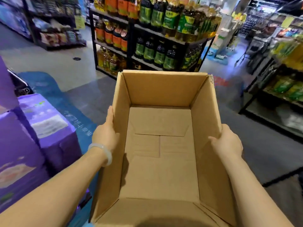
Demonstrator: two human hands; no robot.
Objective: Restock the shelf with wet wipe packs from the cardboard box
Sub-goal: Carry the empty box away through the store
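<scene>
Both hands are on the cardboard box (159, 145), and it is held up in front of the person, open top facing the camera, its inside showing nothing but bare brown board and the seams of the bottom flaps. The left hand (106, 130) lies flat against the box's left outer wall, fingers stretched forward along the cardboard, a pale bangle (102, 153) sitting on that wrist. Over on the other side, the right hand (227, 141) grips the right wall, thumb hooked over the rim onto the inner face, the rest of the fingers out of sight behind the board. No wet wipe packs can be seen in the box. To the left, close beside the left forearm, stand stacked purple cartons (32, 136), one with a whitish label on top. Straight ahead, across a stretch of grey floor (91, 94), a dark metal shelf (129, 46) carries rows of oil bottles, orange labels on the left half, green labels (165, 51) on the right. Another rack (282, 89) of yellow-green bottles runs along the right edge, and more shelving fills the far left background, too blurred to read. Blue floor markings (54, 89) spread beneath the purple cartons.
</scene>
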